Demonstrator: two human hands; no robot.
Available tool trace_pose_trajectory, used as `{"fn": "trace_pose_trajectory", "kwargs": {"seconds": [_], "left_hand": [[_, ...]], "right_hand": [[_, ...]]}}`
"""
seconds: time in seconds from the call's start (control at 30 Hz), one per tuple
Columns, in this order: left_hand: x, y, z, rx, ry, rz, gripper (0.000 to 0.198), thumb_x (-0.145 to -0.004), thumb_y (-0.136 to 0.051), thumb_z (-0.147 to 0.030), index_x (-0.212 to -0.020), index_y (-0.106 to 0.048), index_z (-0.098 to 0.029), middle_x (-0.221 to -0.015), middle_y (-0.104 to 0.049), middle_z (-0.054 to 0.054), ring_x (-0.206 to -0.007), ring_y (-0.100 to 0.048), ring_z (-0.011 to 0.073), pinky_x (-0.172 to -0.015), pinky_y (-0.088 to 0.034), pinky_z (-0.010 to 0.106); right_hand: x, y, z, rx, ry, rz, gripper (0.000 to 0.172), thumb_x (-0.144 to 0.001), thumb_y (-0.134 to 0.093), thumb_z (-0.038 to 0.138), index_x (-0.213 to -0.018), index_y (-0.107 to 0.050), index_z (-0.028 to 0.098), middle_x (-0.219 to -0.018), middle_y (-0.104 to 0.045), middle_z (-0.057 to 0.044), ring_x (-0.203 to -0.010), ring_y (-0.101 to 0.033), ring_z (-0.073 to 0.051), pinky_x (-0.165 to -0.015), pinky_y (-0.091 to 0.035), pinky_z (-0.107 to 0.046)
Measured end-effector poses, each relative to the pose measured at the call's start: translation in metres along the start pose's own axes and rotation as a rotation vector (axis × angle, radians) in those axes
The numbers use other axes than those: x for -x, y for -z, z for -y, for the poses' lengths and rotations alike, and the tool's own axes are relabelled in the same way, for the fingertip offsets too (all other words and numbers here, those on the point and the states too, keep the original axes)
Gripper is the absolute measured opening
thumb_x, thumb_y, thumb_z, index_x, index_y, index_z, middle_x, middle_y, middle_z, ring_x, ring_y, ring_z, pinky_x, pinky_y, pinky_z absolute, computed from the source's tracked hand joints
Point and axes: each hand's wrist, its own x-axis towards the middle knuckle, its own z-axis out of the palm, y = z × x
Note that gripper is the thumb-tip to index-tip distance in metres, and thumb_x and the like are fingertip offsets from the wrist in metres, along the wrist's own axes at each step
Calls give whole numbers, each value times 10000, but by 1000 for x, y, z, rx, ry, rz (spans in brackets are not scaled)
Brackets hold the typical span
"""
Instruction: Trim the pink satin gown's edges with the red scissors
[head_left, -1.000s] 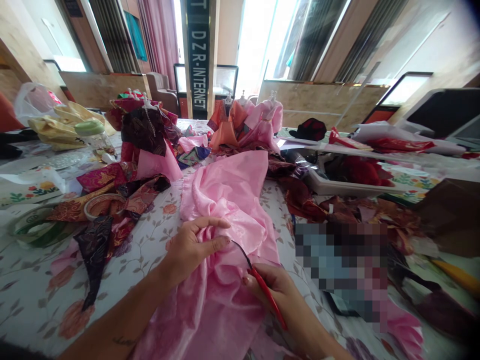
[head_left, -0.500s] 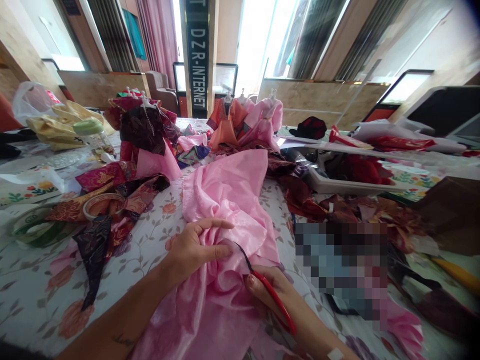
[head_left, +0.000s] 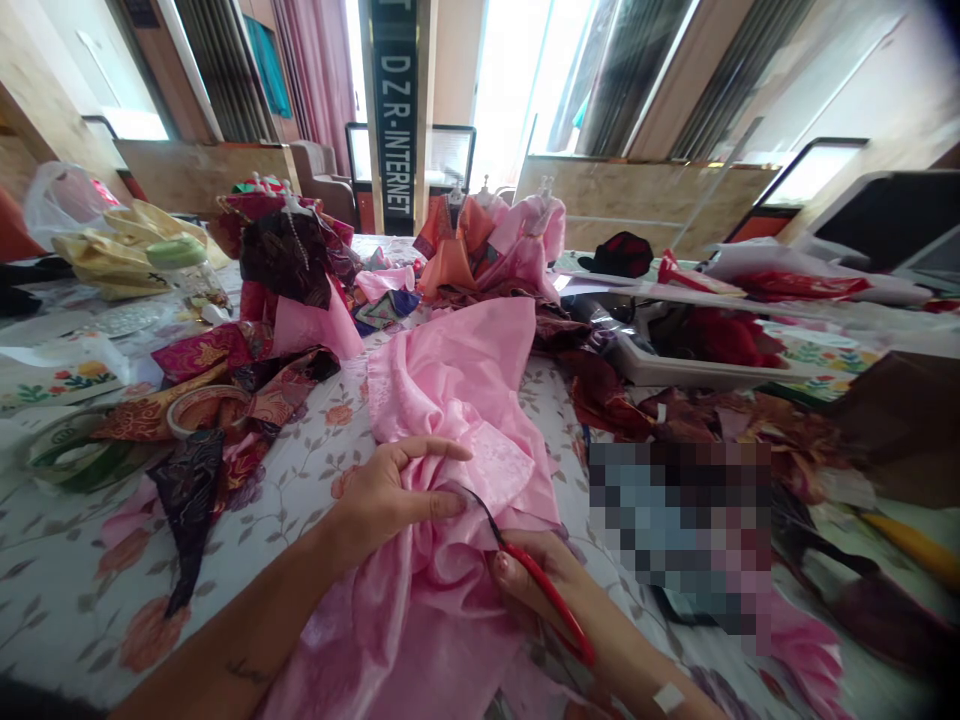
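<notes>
A large piece of shiny pink fabric (head_left: 457, 400) lies bunched across the flowered tablecloth (head_left: 90, 560) in front of me. My left hand (head_left: 386, 495) grips a fold of it, fingers curled with the index finger stretched out over the cloth. My right hand (head_left: 551, 590) is closed on red-handled scissors (head_left: 536, 580), whose dark blades point up-left into the fabric just beside my left fingers.
Brocade scraps and ribbon rolls (head_left: 202, 405) lie at left. Small dress forms in dark red (head_left: 289, 260) and pink-orange (head_left: 502, 245) stand behind. A white tray (head_left: 675, 372) with red cloth sits at right, and a blurred patch covers the near right.
My right hand with the scissors has shifted slightly right and down, and the blades sit deeper against the fabric fold. My left hand keeps its hold, moved a little right.
</notes>
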Motion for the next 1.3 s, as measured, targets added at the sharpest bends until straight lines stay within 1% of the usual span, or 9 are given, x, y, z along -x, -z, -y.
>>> {"fn": "trace_pose_trajectory", "kwargs": {"seconds": [0.07, 0.17, 0.33, 0.5, 0.73, 0.9, 1.03, 1.17, 1.3], "left_hand": [[0, 1, 1, 6, 8, 9, 381, -572, -817, -245, -941, -721, -231, -1067, -681, 22, -1061, -581, 240, -863, -455, 297], [0, 4, 0, -20, 3, 18, 392, -573, -819, -251, -952, -720, -246, -1072, -680, 16, -1097, -563, 243, -954, -407, 327], [0, 4, -2, -98, -19, 16, 367, -576, -815, -248, -933, -729, -257, -1118, -664, 16, -1164, -520, 255, -1032, -343, 353], [0, 1, -1, -71, -18, 13, 372, -572, -811, -250, -935, -726, -236, -1096, -675, 29, -1144, -536, 259, -1017, -363, 361], [0, 1, -1, -34, -7, 32, 367, -568, -810, -227, -926, -727, -230, -1079, -683, 27, -1108, -569, 253, -934, -435, 315], [1, 1, -2, -33, 10, 33, 371, -574, -801, -219, -937, -724, -224, -1063, -685, 29, -1073, -586, 246, -903, -451, 305], [0, 1, -1, -14, 9, 32, 371, -567, -803, -213, -930, -726, -224, -1079, -681, 29, -1061, -591, 240, -878, -461, 289], [0, 1, -1, -20, 15, 27, 363, -574, -795, -199, -928, -729, -237, -1061, -686, 20, -1091, -576, 243, -907, -448, 297], [0, 1, -2, -30, 1, 14, 364, -574, -799, -210, -930, -729, -237, -1089, -679, 20, -1119, -555, 248, -930, -434, 307]], "right_hand": [[-1, 1, -2, -8, 15, -11, 492, -803, -579, 614, -636, -388, 192, -548, -266, 72, -485, -209, -71, -442, -141, -237], [-1, 1, -1, 7, 40, -6, 472, -814, -576, 599, -651, -412, 188, -550, -305, 64, -494, -247, -77, -454, -161, -237], [-2, 0, 8, 74, 73, 17, 492, -801, -581, 615, -646, -430, 174, -590, -296, 60, -524, -232, -76, -470, -176, -233], [-1, -3, 12, 128, 53, 6, 524, -791, -560, 653, -636, -403, 178, -584, -279, 65, -518, -221, -72, -464, -164, -231], [0, -7, 13, 116, 23, -43, 558, -744, -560, 707, -614, -400, 189, -564, -254, 66, -501, -212, -75, -443, -161, -231], [0, -8, 20, 152, 19, -26, 605, -693, -539, 772, -591, -379, 197, -563, -265, 57, -497, -239, -81, -435, -179, -231], [1, -9, 25, 168, 3, -60, 628, -643, -530, 814, -596, -400, 202, -603, -298, 38, -535, -275, -105, -468, -217, -244], [0, -10, 19, 185, 6, -99, 619, -659, -539, 792, -570, -376, 201, -601, -265, 41, -544, -246, -106, -482, -196, -247], [-2, -13, 10, 108, 18, -117, 583, -710, -569, 722, -566, -359, 198, -547, -244, 61, -497, -194, -81, -462, -136, -248]]}}
